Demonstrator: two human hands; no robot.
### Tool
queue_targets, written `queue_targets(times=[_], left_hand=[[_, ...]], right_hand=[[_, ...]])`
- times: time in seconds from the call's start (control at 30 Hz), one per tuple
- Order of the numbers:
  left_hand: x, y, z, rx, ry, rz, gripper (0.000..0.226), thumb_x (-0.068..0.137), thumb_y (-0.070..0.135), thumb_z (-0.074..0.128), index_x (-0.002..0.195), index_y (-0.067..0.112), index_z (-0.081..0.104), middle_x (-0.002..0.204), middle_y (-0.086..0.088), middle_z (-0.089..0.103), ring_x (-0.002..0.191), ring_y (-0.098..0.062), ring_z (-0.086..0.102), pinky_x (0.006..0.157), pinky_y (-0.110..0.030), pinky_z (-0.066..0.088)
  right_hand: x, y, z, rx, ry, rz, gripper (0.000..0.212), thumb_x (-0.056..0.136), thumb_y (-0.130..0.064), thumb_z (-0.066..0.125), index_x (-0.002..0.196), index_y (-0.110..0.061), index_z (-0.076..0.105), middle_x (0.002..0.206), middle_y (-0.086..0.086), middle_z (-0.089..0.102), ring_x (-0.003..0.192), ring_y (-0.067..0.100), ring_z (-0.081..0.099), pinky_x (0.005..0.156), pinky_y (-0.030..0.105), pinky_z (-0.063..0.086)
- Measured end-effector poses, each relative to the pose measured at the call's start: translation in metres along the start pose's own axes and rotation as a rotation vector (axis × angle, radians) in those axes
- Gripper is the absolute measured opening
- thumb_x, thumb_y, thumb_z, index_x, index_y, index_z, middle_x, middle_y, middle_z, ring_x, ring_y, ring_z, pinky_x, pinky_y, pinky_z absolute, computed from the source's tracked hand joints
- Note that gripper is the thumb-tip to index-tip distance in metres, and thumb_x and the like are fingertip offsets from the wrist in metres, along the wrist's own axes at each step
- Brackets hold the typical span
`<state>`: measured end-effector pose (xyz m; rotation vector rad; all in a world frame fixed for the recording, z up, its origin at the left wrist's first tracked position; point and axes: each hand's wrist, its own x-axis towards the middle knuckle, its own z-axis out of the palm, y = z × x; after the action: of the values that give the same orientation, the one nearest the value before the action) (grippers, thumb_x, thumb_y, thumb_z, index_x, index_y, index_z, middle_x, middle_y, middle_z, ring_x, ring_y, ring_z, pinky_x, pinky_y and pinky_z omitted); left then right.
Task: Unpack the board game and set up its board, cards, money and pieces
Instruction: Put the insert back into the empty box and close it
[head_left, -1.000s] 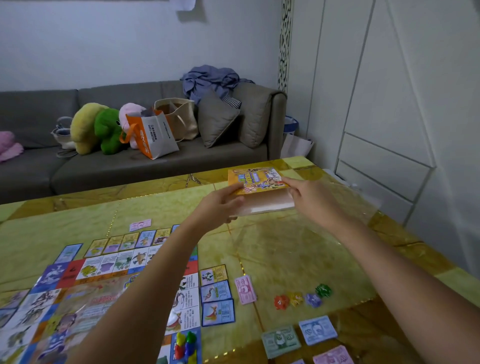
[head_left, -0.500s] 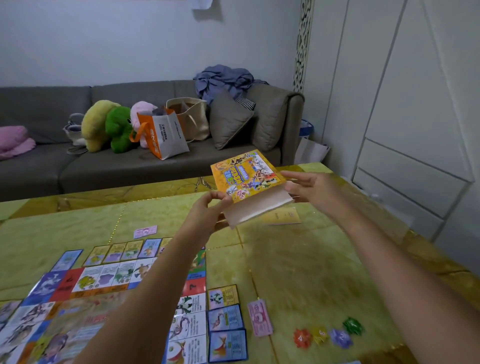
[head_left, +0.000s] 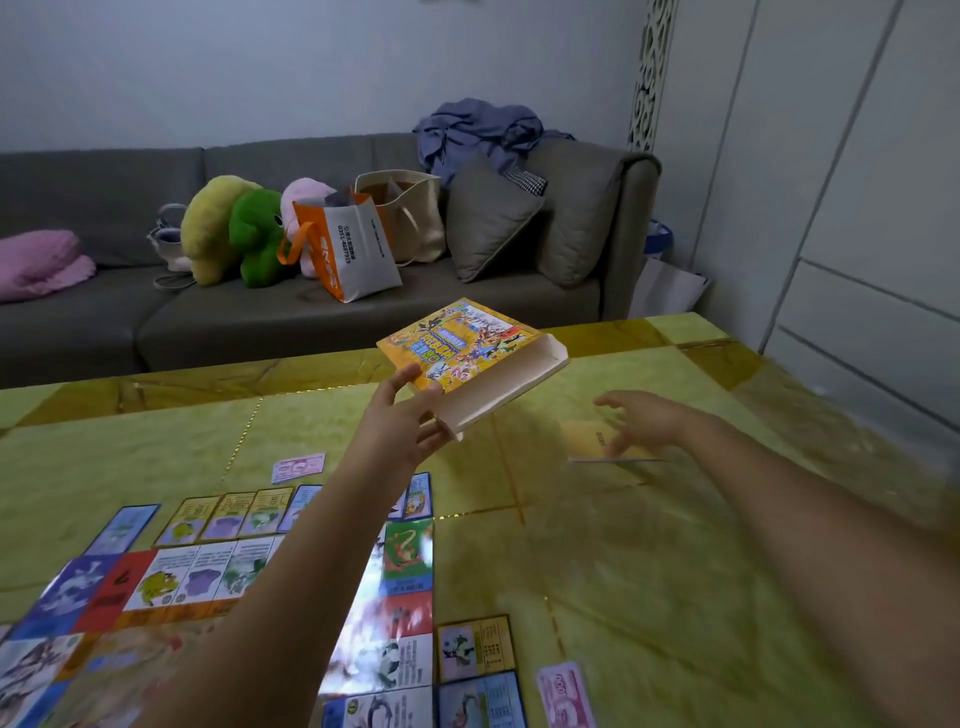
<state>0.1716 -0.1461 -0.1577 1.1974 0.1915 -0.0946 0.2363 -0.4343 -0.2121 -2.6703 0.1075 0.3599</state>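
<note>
Head view, looking forward and down across a yellow-green marbled table (head_left: 649, 571). Both bare forearms reach in from 6 o'clock.

Just above the middle of the frame, the left hand (head_left: 410, 423) grips the game box (head_left: 457, 343) by its near corner, thumb on the printed orange face and fingers curled beneath. The box is lifted off the table and tilted, and its pale open end faces 3 o'clock.

At 3 o'clock from that hand and well apart from the box, the right hand (head_left: 641, 418) holds nothing, with its fingers spread and loosely bent. It hovers over a yellow sheet (head_left: 587, 439) lying flat on the table. Motion blur makes it impossible to tell whether the fingertips touch the sheet.

From 7 to 9 o'clock the game board (head_left: 171, 582) lies unfolded, partly hidden by the left forearm. A row of cards (head_left: 228, 514) sits along its far edge, and a pink banknote (head_left: 298, 467) lies just beyond them. At 6 o'clock two more cards (head_left: 475, 647) lie beside the board's right edge, with a second pink banknote (head_left: 566, 696) just to their right.

Across 10 to 1 o'clock stands a grey sofa (head_left: 104, 322) holding a green plush toy (head_left: 257, 234), an orange and white bag (head_left: 348, 244) and a heap of blue cloth (head_left: 478, 130).
</note>
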Motion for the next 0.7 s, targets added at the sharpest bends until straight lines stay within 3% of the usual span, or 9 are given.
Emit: queue_targets(times=[0.13,0.27,0.4,0.5,0.6,0.7], left_hand=[[0.006,-0.004,-0.001,0.017,-0.036,-0.033,0.031,0.094,0.007,0.056,0.12,0.022,0.052,0.101,-0.013,0.063,0.075,-0.023,0.067,0.059,-0.03,0.059],[0.009,-0.01,0.0,0.054,-0.053,-0.036,0.032,0.094,0.009,0.057,0.122,0.023,0.051,0.1,-0.01,0.065,0.074,-0.023,0.068,0.065,-0.033,0.059],[0.007,-0.015,-0.002,0.041,-0.058,-0.055,0.031,0.094,0.009,0.057,0.12,0.024,0.052,0.102,-0.011,0.065,0.075,-0.023,0.069,0.063,-0.032,0.059],[0.003,-0.016,-0.004,0.008,-0.044,-0.07,0.032,0.093,0.008,0.057,0.122,0.023,0.052,0.108,-0.014,0.063,0.073,-0.023,0.069,0.056,-0.029,0.059],[0.0,-0.017,-0.005,-0.051,-0.017,-0.081,0.034,0.094,0.007,0.056,0.124,0.021,0.05,0.103,-0.013,0.063,0.076,-0.024,0.066,0.055,-0.028,0.058],[-0.006,-0.012,-0.007,-0.186,0.021,-0.107,0.035,0.094,0.01,0.056,0.126,0.02,0.048,0.098,-0.013,0.061,0.082,-0.026,0.063,0.051,-0.024,0.056]], right_hand=[[0.017,-0.007,-0.009,-0.187,-0.143,0.042,0.093,0.062,-0.026,0.088,0.141,-0.022,0.039,0.141,-0.001,0.043,0.125,0.023,0.044,0.101,0.037,0.042],[0.025,-0.013,-0.016,-0.328,-0.185,0.027,0.073,0.059,-0.033,0.089,0.12,-0.028,0.049,0.121,-0.005,0.05,0.109,0.02,0.049,0.096,0.038,0.045],[0.029,-0.015,-0.015,-0.398,-0.188,0.027,0.069,0.055,-0.041,0.088,0.112,-0.029,0.05,0.119,-0.004,0.052,0.105,0.021,0.052,0.093,0.039,0.047],[0.022,-0.019,-0.011,-0.327,-0.069,-0.042,0.06,0.063,-0.029,0.087,0.111,-0.021,0.052,0.109,-0.001,0.054,0.1,0.022,0.054,0.085,0.035,0.05],[0.011,-0.026,-0.009,-0.055,0.117,-0.193,0.015,0.08,-0.014,0.073,0.086,-0.021,0.062,0.092,0.003,0.063,0.08,0.022,0.061,0.062,0.029,0.05],[-0.009,-0.038,-0.011,0.174,0.315,-0.255,0.009,0.09,-0.017,0.062,0.083,-0.02,0.067,0.085,0.0,0.067,0.079,0.017,0.062,0.057,0.022,0.042]])
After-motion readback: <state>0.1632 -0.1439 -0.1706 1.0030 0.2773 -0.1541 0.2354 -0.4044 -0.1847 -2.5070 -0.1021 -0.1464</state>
